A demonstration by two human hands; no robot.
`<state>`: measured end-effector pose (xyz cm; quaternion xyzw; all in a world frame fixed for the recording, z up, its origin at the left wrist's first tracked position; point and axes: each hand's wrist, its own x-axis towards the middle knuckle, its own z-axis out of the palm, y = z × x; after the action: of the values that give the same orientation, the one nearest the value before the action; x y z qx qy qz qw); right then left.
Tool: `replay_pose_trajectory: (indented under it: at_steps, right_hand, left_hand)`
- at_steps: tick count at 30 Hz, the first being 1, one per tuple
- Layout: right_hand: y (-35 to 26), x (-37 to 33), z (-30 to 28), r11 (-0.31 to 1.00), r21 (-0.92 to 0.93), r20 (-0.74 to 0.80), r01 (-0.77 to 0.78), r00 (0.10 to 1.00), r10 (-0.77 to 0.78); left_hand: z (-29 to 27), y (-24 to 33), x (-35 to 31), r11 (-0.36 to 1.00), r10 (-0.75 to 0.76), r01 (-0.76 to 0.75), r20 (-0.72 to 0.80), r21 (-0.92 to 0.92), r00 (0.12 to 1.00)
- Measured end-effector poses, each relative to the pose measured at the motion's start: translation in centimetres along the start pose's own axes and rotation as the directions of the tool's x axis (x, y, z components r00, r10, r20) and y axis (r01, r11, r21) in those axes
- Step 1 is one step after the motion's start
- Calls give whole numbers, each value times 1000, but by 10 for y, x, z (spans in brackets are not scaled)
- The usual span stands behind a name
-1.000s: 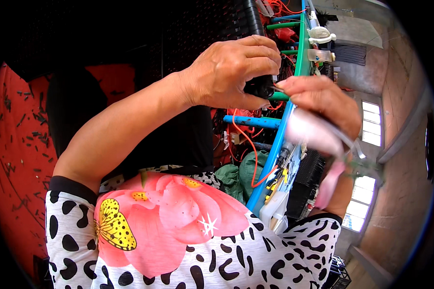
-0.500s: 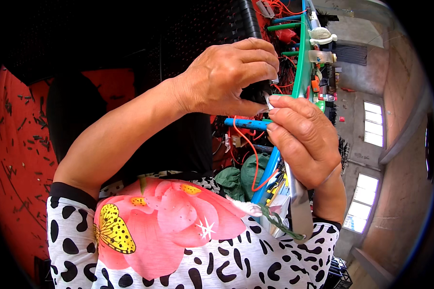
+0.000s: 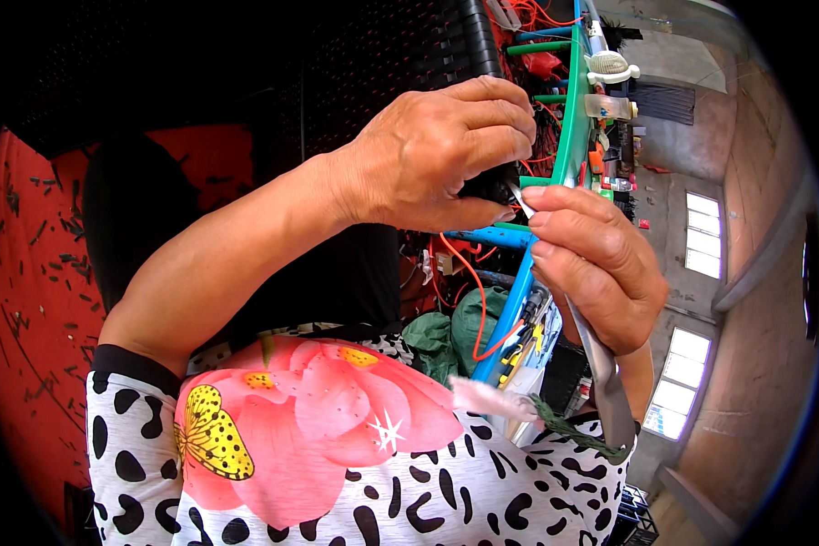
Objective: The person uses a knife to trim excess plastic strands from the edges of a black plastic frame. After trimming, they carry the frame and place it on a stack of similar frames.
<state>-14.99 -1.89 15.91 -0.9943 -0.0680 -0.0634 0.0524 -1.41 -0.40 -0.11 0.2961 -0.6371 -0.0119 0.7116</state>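
Note:
My left hand (image 3: 441, 155) is closed at the corner of a black woven panel (image 3: 432, 55), its fingers curled over the dark edge and its thumb below. What lies under those fingers is mostly hidden. Between thumb and fingertips my right hand (image 3: 601, 259) pinches a flat, pale metal strip-like tool (image 3: 602, 369). Its pointed tip (image 3: 521, 198) sticks out just beside my left thumb, against the dark edge. The tool's wide end hangs down past my right wrist. Near that end are a dark green cord (image 3: 578, 429) and a whitish scrap of cloth (image 3: 491, 399).
Right of the panel stands a rack with a green rail (image 3: 570, 127) and blue bars (image 3: 496, 237). An orange cord (image 3: 469, 264) loops below. Green bags (image 3: 478, 318) and a bin of hand tools (image 3: 530, 341) sit nearer me. Black scraps litter the red floor (image 3: 36, 273).
My right hand has shifted slightly right, drawing the metal tool and its cord along. The left hand has tilted a little, with its thumb moved right. The tool tip remains near the left thumb.

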Motion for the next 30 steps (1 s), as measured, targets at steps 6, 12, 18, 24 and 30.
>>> replay_pose_trajectory:
  at_steps: [6, 12, 18, 24, 30]
  right_hand:
    - [-3, -1, 0, 989, -117, 85, 95, 993, -85]
    - [-12, -3, -4, 988, -149, 152, 39, 988, -16]
    - [-10, -2, -5, 988, -150, 156, 31, 988, -7]
    - [-9, -4, -3, 984, -172, 163, 44, 986, -15]
    - [4, 8, -5, 997, -8, 45, -80, 996, 80]
  left_hand:
    - [1, -1, 0, 1000, -12, 12, -12, -28, 1000]
    - [2, 0, -1, 999, -26, 26, -15, -38, 1000]
    - [1, 0, 0, 999, -27, 27, -20, -37, 999]
    - [2, -1, -1, 998, -32, 30, -27, -47, 999]
    - [0, -2, 0, 999, -19, 19, -1, -31, 1000]
